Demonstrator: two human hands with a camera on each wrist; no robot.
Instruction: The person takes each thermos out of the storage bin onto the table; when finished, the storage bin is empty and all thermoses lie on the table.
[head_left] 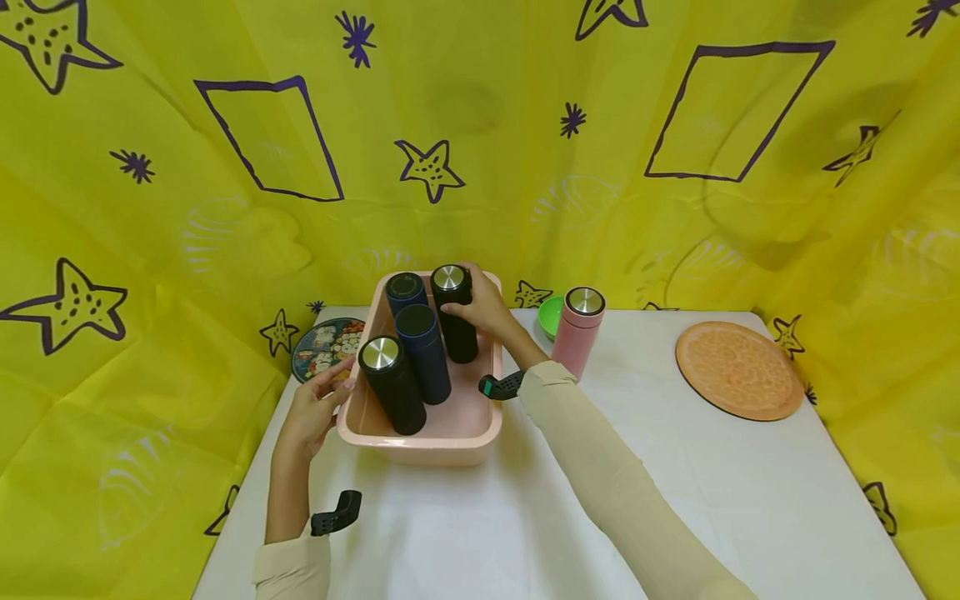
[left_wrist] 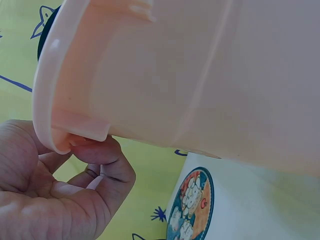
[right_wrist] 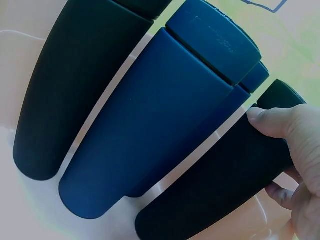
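A pink plastic basin (head_left: 442, 452) holds several upright thermos bottles. Two are dark blue: a front blue bottle (head_left: 424, 358) and a back blue bottle (head_left: 405, 288). At the front left of the basin stands a black bottle with a silver lid top (head_left: 395, 390). My right hand (head_left: 483, 304) grips a second black bottle (head_left: 459, 329) near its top, thumb on one side and fingers round the other, at the basin's back right. With curled fingers my left hand (left_wrist: 75, 185) pinches the basin's left rim (left_wrist: 47, 100) from outside.
Right of the basin stands a pink thermos bottle (head_left: 579, 337), beside a green bowl (head_left: 551, 315). A round pizza-patterned board (head_left: 738, 371) lies at the table's right. Behind my left hand is a round patterned plate (head_left: 318, 342). A yellow curtain (head_left: 495, 217) hangs along the table's back edge.
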